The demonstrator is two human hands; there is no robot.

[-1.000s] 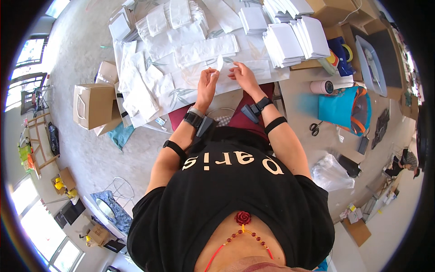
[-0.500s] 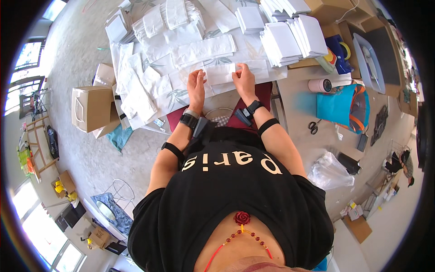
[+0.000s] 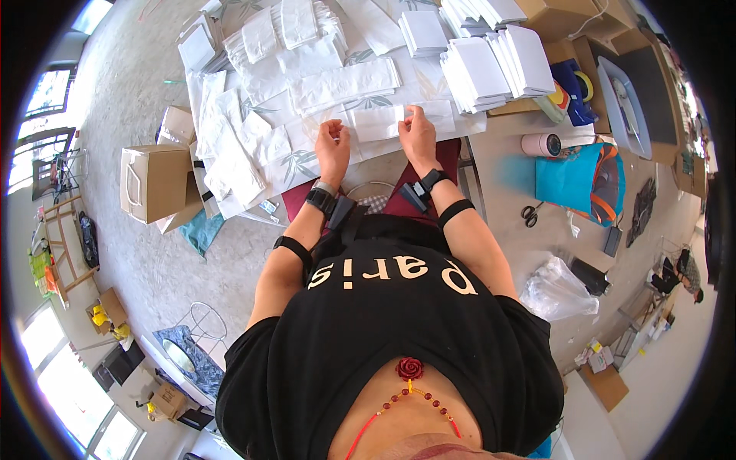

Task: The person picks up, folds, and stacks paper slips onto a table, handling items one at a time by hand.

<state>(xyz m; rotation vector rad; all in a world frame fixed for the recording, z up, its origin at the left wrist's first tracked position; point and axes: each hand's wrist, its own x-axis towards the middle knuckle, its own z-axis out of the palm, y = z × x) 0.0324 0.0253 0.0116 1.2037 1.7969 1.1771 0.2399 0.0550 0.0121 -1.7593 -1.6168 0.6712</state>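
Observation:
A translucent white plastic bag (image 3: 377,123), flat and long, lies along the near edge of the table between my hands. My left hand (image 3: 333,152) has its fingers curled in a pinch at the bag's left end. On the bag's right part, my right hand (image 3: 418,139) is closed, thumb and fingers drawn together at a fold. Just beyond them rests a pile of similar flat white bags (image 3: 345,83). More loose white bags (image 3: 234,165) lie overlapping to the left of my left hand.
Stacks of folded white sheets (image 3: 475,73) stand at the table's far right, beside cardboard boxes and a blue tape dispenser (image 3: 573,92). A cardboard box (image 3: 156,184) stands left of the table. A turquoise bag (image 3: 571,180), a pink cup (image 3: 540,144) and scissors (image 3: 530,216) are at right.
My right hand has shifted slightly to the right along the bag. My left fingers have curled in more. A person far off at the right has moved a little.

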